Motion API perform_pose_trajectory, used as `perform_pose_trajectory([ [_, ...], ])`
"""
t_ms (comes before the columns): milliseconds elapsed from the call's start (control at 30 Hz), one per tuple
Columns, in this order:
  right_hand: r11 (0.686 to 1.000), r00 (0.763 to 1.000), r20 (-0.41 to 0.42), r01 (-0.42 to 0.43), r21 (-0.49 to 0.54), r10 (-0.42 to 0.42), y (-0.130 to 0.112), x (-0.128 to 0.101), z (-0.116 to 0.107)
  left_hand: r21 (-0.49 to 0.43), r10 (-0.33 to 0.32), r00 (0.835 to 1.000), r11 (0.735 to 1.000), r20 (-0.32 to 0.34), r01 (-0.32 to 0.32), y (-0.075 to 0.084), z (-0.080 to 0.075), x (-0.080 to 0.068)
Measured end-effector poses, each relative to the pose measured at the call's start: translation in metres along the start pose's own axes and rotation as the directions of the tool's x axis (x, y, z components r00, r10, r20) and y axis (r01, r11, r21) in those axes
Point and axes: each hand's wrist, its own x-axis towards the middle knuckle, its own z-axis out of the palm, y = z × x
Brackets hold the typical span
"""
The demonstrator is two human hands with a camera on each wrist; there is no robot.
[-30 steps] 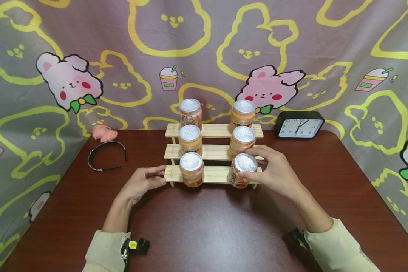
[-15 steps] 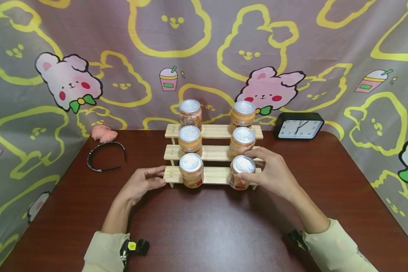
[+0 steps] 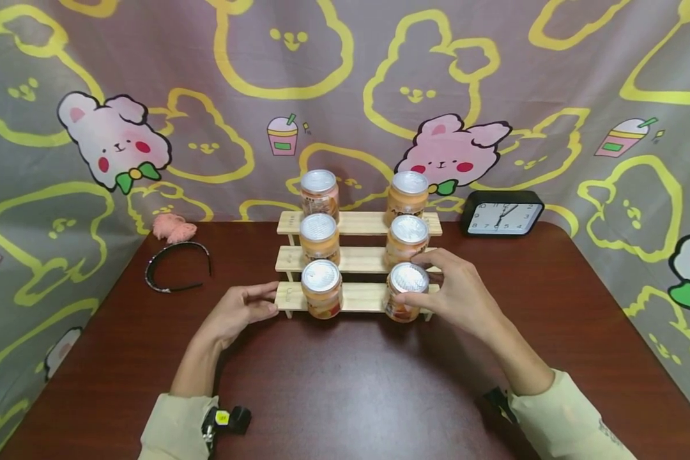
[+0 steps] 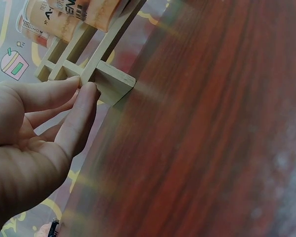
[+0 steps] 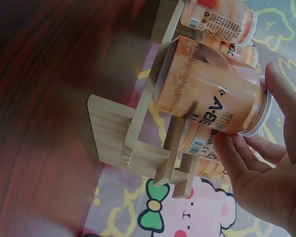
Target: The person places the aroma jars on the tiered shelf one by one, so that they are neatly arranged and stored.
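A three-tier wooden rack stands on the table, with two silver-lidded, orange-labelled jars on each tier. My left hand pinches the left end of the lowest tier; thumb and forefinger meet at the wood in the left wrist view. At the right of that tier, my right hand holds a jar near its lid, thumb on one side and fingers on the other. The jar's base is at the shelf. A second jar stands on the lowest tier's left, apart from both hands.
Behind the right hand stands a black desk clock. A black headband and a pink fluffy item lie at the back left. A cartoon-printed curtain hangs close behind the rack.
The jar in my right hand has shifted slightly left and looks a little more upright. My left hand keeps its hold on the rack's end. The head view has shifted slightly.
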Motion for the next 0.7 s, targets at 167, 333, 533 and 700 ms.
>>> perform_pose_trajectory([
  [167, 1.0, 1.0, 0.004, 0.003, 0.008, -0.003, 0.001, -0.001, 0.0, -0.002, 0.007, 1.0, 1.0, 0.005, -0.007, 0.0, -0.001, 0.0],
  [333, 0.999, 1.0, -0.002, 0.023, 0.027, -0.023, 0.002, 0.0, -0.001, 0.005, 0.009, 1.0, 1.0, 0.004, -0.009, 0.001, -0.001, 0.001],
  [533, 0.998, 0.998, -0.026, 0.061, 0.011, -0.061, 0.003, 0.0, -0.004, 0.077, -0.009, 1.0, 0.997, -0.027, 0.011, 0.006, 0.0, 0.001],
  [700, 0.998, 0.998, -0.03, 0.06, 0.006, -0.059, 0.004, 0.001, -0.012, 0.184, 0.0, 0.997, 0.983, -0.075, 0.014, 0.012, -0.001, -0.002],
])
